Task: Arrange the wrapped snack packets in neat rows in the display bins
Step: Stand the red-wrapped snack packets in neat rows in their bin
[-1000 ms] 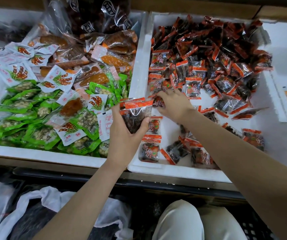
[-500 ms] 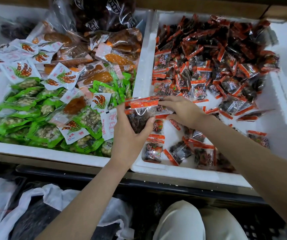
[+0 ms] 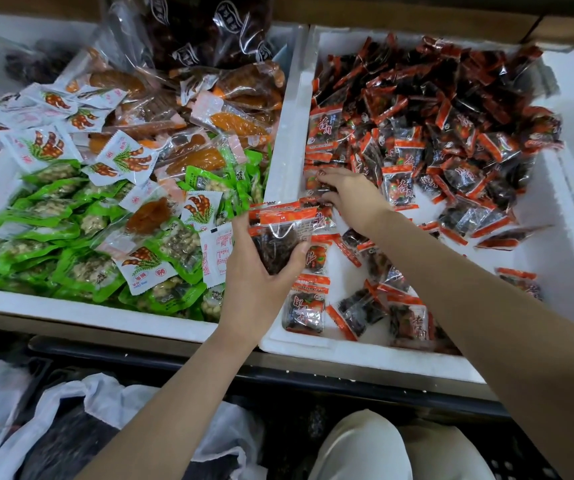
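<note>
Starting left: the left bin [image 3: 70, 310] is crammed with green packets [image 3: 36, 233] and white packets [image 3: 46, 147], which are not the job right now. The left hand [image 3: 254, 289] hovers over the near end of the dividing wall [image 3: 289, 133]. Its thumb and fingers wrap a small stack [image 3: 280, 233] of red-edged packets, clamped round the lower half with the sealed tops sticking up. The right hand [image 3: 354, 199] is down in the right bin [image 3: 347, 355], fingers curled onto a loose packet [image 3: 315, 188] tight by that wall. It looks like a pinch, though contact is partly hidden. The heap [image 3: 451, 109] fills the far half, jumbled. Scattered packets [image 3: 306, 306] lie flat at the near end.

Handling guess: light, slick, crinkly film over soft lumpy filling, so the stack may fan or slide. Grip across the flat faces mid-body, not the seal fins. The foam walls look low and easily dented. Open room: bare floor [image 3: 555, 258] on the bin's right side, good for rows.
</note>
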Tool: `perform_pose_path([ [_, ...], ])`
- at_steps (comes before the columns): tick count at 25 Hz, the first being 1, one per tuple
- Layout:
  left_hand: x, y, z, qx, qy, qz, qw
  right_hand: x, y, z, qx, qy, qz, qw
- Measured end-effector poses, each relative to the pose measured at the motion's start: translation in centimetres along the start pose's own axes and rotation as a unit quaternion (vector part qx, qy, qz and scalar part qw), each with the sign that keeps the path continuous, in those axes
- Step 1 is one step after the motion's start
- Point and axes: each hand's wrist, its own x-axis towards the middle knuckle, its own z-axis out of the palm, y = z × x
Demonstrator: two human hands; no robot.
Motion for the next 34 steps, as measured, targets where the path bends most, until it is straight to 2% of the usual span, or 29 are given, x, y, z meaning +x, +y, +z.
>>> perform_pose_path([
  [3,0.0,0.1,0.0,0.000,0.000,-0.002,1.000,0.7,0.3,0.1,-0.005,0.011,0.020,1.000],
  [7,0.0,0.2,0.0,0.004,0.000,0.004,1.000,0.5,0.2,-0.1,-0.103,-0.020,-0.008,0.994],
  [9,0.0,0.2,0.0,0.006,0.002,0.003,1.000,-0.5,0.5,-0.6,-0.054,-0.036,-0.007,0.998],
  [11,-0.1,0.3,0.0,0.013,0.004,0.003,1.000,-2.5,1.1,-1.6,0.001,-0.006,-0.017,1.000],
  [13,-0.2,0.3,0.1,0.018,0.004,0.002,1.000,-5.7,1.8,-2.3,0.006,0.012,-0.059,0.998],
  [15,-0.2,0.3,0.1,0.022,0.006,0.000,1.000,-9.9,1.7,-2.5,-0.043,-0.085,-0.093,0.991],
  [17,-0.2,0.3,0.1,0.027,0.007,0.000,1.000,-12.9,2.0,-1.6,-0.158,-0.199,-0.112,0.961],
  [19,-0.2,0.4,0.2,0.033,0.006,0.002,0.999,-13.8,2.3,-1.1,-0.216,-0.213,-0.115,0.946],
  [22,-0.2,0.4,0.2,0.041,0.007,0.004,0.999,-13.7,2.4,-0.6,-0.177,-0.193,-0.148,0.954],
  [27,0.0,0.9,0.6,0.016,0.014,-0.006,1.000,-13.9,1.7,-0.3,-0.016,-0.283,-0.135,0.950],
  [28,0.0,1.1,0.9,0.000,0.012,-0.013,1.000,-13.8,1.9,-0.5,0.001,-0.258,-0.140,0.956],
  [30,0.0,1.7,1.7,-0.020,0.003,-0.014,1.000,-13.3,2.6,-1.1,0.004,-0.118,-0.129,0.985],
  [31,0.0,2.0,2.2,-0.022,-0.005,-0.012,1.000,-13.1,3.1,-1.4,-0.022,-0.060,-0.090,0.994],
  [32,-0.1,2.2,2.8,-0.026,-0.013,-0.012,1.000,-12.8,3.6,-1.7,-0.054,-0.040,-0.039,0.997],
  [34,0.0,2.6,3.9,-0.037,-0.028,-0.013,0.999,-12.8,4.7,-1.7,-0.078,-0.083,0.042,0.993],
])
